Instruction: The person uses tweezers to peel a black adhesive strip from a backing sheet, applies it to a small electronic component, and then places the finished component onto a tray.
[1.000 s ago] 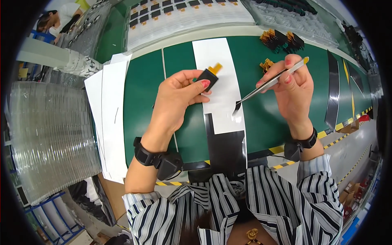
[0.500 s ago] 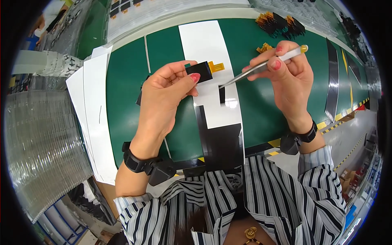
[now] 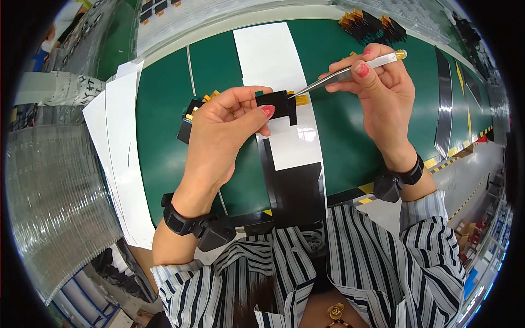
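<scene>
My left hand (image 3: 210,128) pinches a small black display panel (image 3: 273,103) between thumb and fingers, over the white strip on the table. A gold flex cable (image 3: 302,100) sticks out from the panel's right end. My right hand (image 3: 387,93) is closed round a pair of metal tweezers (image 3: 333,77). Their tips meet a narrow black tape strip (image 3: 293,117) at the panel's right edge, where it overlaps the base of the cable. Whether the strip is stuck down there cannot be told.
A white sheet (image 3: 265,46) with a black section (image 3: 299,199) runs down the green mat (image 3: 169,136). More panels (image 3: 185,130) lie beside my left wrist, partly hidden. Stacked panels (image 3: 372,26) sit at the back right. White papers (image 3: 117,147) cover the left edge; a black strip (image 3: 444,104) lies right.
The tweezers have moved up and left, bringing the black tape strip from the white sheet to the panel's right edge. My left hand still holds the panel, slightly shifted.
</scene>
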Demonstrator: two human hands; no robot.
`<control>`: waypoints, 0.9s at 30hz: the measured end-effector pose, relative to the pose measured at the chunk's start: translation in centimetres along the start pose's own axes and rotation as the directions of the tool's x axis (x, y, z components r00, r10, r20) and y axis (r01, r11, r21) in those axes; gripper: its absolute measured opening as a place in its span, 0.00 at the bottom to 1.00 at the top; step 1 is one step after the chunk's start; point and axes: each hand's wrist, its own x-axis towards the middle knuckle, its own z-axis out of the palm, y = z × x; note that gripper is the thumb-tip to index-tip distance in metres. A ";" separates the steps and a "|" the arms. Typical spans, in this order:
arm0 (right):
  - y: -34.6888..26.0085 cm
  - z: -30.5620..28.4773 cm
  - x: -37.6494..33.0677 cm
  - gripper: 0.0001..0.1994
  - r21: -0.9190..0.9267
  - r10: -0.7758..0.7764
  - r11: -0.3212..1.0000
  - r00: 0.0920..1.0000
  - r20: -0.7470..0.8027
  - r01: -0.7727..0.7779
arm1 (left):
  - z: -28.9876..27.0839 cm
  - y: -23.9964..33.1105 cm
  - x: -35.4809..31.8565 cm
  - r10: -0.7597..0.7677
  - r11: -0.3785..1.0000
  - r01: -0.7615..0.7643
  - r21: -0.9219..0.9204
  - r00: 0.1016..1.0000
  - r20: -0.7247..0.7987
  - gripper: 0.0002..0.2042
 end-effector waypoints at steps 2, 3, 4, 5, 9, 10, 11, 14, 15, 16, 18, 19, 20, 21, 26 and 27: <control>0.1 0.0 0.0 0.08 0.008 0.008 1.000 1.000 -0.006 -0.008 | 0.0 0.0 0.0 -0.007 1.000 0.007 0.001 1.000 0.010 0.11; 0.1 0.0 0.0 0.08 0.008 0.008 1.000 1.000 -0.007 -0.008 | 0.0 0.0 0.0 -0.008 1.000 0.008 0.002 1.000 0.011 0.11; 0.1 0.0 0.0 0.08 0.005 0.009 1.000 1.000 -0.015 -0.009 | 0.0 0.0 0.0 -0.009 1.000 0.009 0.004 1.000 0.016 0.11; 0.1 0.1 0.1 0.08 0.002 0.011 1.000 1.000 -0.024 -0.011 | -0.1 -0.1 0.0 -0.011 1.000 0.011 0.007 1.000 0.021 0.11; 0.0 0.2 0.1 0.08 -0.014 0.010 1.000 0.999 -0.041 -0.011 | 0.0 0.0 0.0 -0.023 1.000 0.023 0.011 0.999 0.022 0.11; 0.0 0.2 0.1 0.08 -0.019 0.009 1.000 0.999 -0.045 -0.010 | 0.0 0.0 -0.1 -0.028 1.000 0.028 0.013 0.999 0.020 0.11; 0.0 0.2 0.1 0.08 -0.019 0.009 1.000 0.999 -0.045 -0.010 | 0.0 0.0 -0.1 -0.028 1.000 0.028 0.013 0.999 0.020 0.11; 0.0 0.1 0.1 0.08 -0.015 0.026 1.000 0.998 -0.049 -0.026 | 0.0 0.0 -0.1 -0.034 0.999 0.033 0.023 0.999 0.023 0.11; 0.0 0.1 0.1 0.08 -0.016 0.024 1.000 0.998 -0.050 -0.025 | 0.1 0.0 -0.2 -0.033 0.999 0.032 0.023 0.999 0.024 0.11; 0.0 0.1 0.1 0.08 -0.020 0.024 0.999 0.999 -0.043 -0.025 | 0.1 0.1 -0.2 -0.035 0.999 0.034 0.025 0.999 0.024 0.11; 0.1 0.0 0.2 0.08 -0.030 0.023 0.999 0.999 -0.028 -0.024 | 0.2 0.1 -0.2 -0.038 0.999 0.038 0.028 0.999 0.022 0.11; 0.1 -0.1 0.2 0.08 -0.030 0.022 0.999 0.999 -0.029 -0.023 | 0.1 0.1 -0.2 -0.038 0.999 0.037 0.028 0.999 0.023 0.11; 0.2 -0.1 0.2 0.08 -0.028 0.025 0.999 1.000 -0.018 -0.025 | 0.1 0.1 -0.2 -0.044 0.999 0.043 0.029 0.999 0.028 0.11; 0.2 -0.1 0.3 0.08 -0.026 0.027 0.999 1.000 -0.007 -0.027 | 0.1 0.2 -0.1 -0.050 0.998 0.049 0.031 0.998 0.034 0.11; 0.2 0.6 0.2 0.08 0.004 -0.055 0.998 0.988 -0.142 0.056 | -0.4 0.3 -0.3 -0.115 0.993 0.107 0.051 0.974 0.194 0.09; 0.1 0.6 0.0 0.08 0.005 -0.059 0.998 0.988 -0.143 0.060 | -0.4 0.2 -0.2 -0.113 0.993 0.104 0.054 0.974 0.196 0.09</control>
